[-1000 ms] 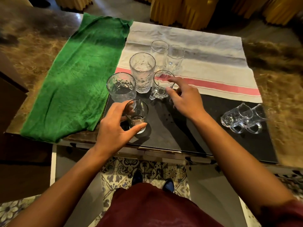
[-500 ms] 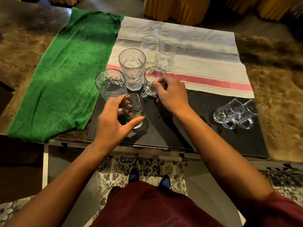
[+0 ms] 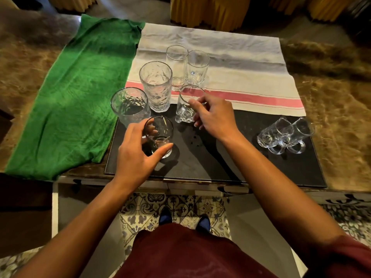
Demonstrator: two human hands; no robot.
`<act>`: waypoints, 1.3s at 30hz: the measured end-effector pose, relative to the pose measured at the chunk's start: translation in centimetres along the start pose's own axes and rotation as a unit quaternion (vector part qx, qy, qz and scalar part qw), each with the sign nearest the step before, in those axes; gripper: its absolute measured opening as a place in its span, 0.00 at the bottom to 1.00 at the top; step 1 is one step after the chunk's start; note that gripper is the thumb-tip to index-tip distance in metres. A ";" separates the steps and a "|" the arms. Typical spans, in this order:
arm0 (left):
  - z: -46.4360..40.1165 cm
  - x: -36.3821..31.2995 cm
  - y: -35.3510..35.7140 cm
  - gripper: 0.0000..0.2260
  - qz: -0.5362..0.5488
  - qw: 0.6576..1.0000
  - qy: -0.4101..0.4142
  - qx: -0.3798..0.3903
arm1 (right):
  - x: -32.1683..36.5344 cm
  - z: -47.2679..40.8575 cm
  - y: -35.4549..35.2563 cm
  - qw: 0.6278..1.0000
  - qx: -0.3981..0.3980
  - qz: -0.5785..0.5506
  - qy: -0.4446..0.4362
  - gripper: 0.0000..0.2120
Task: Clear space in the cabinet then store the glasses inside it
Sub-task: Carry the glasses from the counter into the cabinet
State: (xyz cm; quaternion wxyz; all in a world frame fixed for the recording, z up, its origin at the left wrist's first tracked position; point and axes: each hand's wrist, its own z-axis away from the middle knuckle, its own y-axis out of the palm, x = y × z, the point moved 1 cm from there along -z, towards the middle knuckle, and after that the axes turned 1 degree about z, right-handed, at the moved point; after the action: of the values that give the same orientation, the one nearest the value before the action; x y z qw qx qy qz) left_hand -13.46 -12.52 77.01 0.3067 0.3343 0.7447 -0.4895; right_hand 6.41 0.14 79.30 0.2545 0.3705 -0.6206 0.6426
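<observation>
I see my left hand (image 3: pixel 134 155) curled round a small clear glass (image 3: pixel 159 136) that stands upright on the black mat (image 3: pixel 220 163), thumb on the near side of it and fingers wrapped behind, showing through the glass. Just beyond those fingers, almost touching them, stands a wide textured tumbler (image 3: pixel 129 106) at the mat's far left corner, and past that a taller textured glass (image 3: pixel 156 85).

My right hand (image 3: pixel 215 115) is at a small handled mug (image 3: pixel 187 105) standing where the mat meets the white cloth with a red stripe (image 3: pixel 241 57). The index finger and thumb curl at its rim, and the lower fingers fold beside its base; I cannot tell whether they truly pinch it or only touch it. Beyond these fingertips, on the cloth, two tall plain glasses (image 3: pixel 186 65) stand side by side, touching or nearly so.

Well to the right of my right hand, two more handled mugs (image 3: pixel 285 135) lie on their sides on the mat, pressed together, handles toward me.

Left of my left hand a green cloth (image 3: pixel 80 93) lies spread over the marble tabletop (image 3: pixel 337 109).
</observation>
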 end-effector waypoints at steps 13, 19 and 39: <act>0.0 -0.8 1.1 0.31 0.021 0.999 -0.024 -0.012 | -4.5 10.2 -7.7 0.997 -0.016 0.058 -0.041 0.13; -0.1 -1.1 1.8 0.31 0.010 1.000 -0.020 -0.008 | -5.7 11.4 -7.6 0.995 -0.010 0.086 -0.059 0.14; -0.8 -1.4 3.2 0.30 0.019 0.998 -0.025 -0.049 | 0.9 -0.6 -7.1 0.974 -0.092 0.127 -0.163 0.15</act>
State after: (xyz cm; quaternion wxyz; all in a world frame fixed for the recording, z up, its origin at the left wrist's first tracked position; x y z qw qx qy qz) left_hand -10.15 -11.07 76.72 0.3506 0.3203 0.7537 -0.4544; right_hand 11.38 1.34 84.38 0.0990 0.3636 -0.7520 0.5409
